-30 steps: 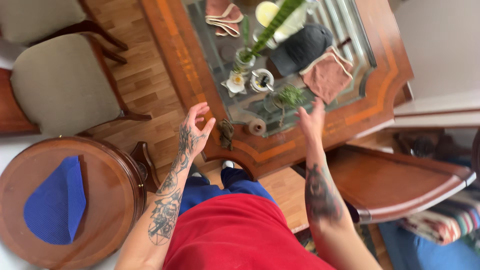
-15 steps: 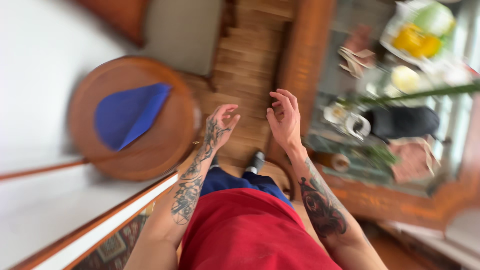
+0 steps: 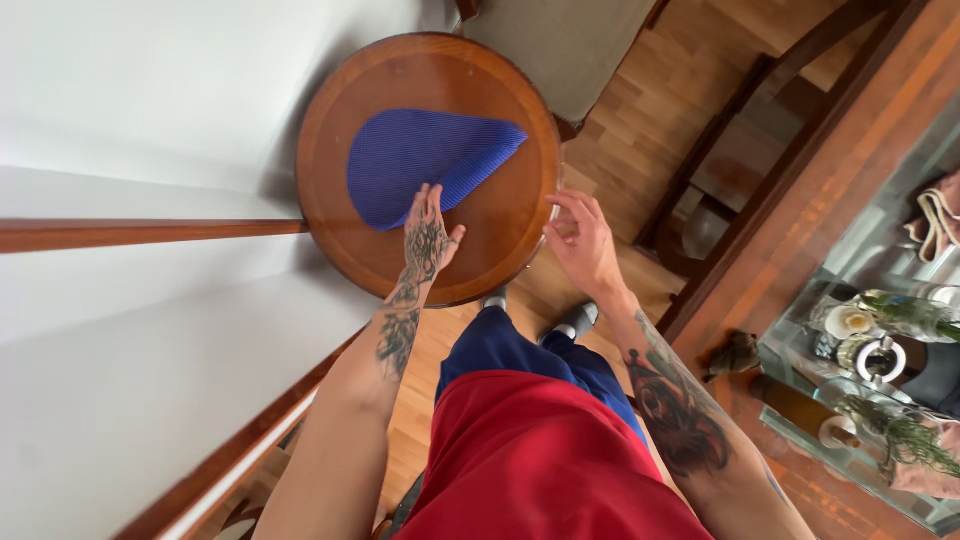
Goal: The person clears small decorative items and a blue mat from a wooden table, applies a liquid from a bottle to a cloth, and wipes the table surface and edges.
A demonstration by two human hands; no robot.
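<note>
The left hand (image 3: 428,232) lies flat, fingers spread, on the round wooden worktop (image 3: 330,215), and its fingertips touch the near edge of the blue ribbed mat (image 3: 425,160). This grip is apart and clamps nothing. The right hand (image 3: 583,238) hovers just beside the right rim of the worktop, fingers loosely curled and apart, holding nothing.

The mat rests folded into a rounded, cone-like shape in the middle of the worktop, its pointed end toward the right, well apart from the right hand.

I judge that the step in hand is the reach for the mat. A good hold would call for the left fingers to slide further over the mat's edge and pinch it, while the right hand comes across the rim toward the pointed end.

A cushioned chair (image 3: 560,40) stands behind the worktop.
</note>
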